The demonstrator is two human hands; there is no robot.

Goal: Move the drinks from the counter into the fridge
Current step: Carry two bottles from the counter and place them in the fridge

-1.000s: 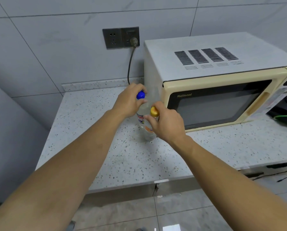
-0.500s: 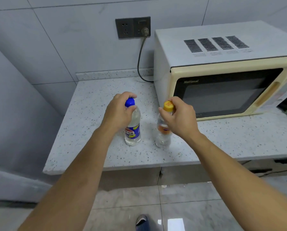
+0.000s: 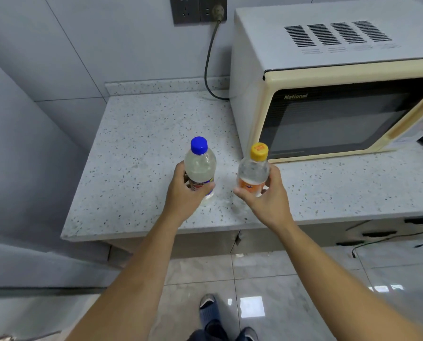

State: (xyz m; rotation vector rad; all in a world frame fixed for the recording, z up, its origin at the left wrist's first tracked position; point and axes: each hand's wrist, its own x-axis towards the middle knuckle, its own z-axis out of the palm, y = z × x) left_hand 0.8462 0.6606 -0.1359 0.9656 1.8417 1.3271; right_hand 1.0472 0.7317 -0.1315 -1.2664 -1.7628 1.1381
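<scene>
Two clear drink bottles are upright over the speckled counter point(image 3: 136, 153). My left hand point(image 3: 186, 193) grips the blue-capped bottle point(image 3: 200, 166) round its labelled middle. My right hand point(image 3: 267, 195) grips the yellow-capped bottle point(image 3: 253, 171) round its orange label. Both caps stand free above my fingers. The bottles are side by side, a short gap between them, near the counter's front edge. Whether their bases touch the counter I cannot tell. No fridge door is plainly in view.
A cream microwave point(image 3: 328, 94) stands on the counter right of the bottles, its cord point(image 3: 206, 65) running up to a wall socket point(image 3: 198, 8). A grey panel point(image 3: 21, 168) rises at the left. Below are floor tiles, loose cables point(image 3: 377, 241) and my shoes point(image 3: 208, 308).
Both hands slid down from the bottle caps to the bodies and now grip the labels. The bottles came nearer the counter's front edge, and the view has pulled back and down.
</scene>
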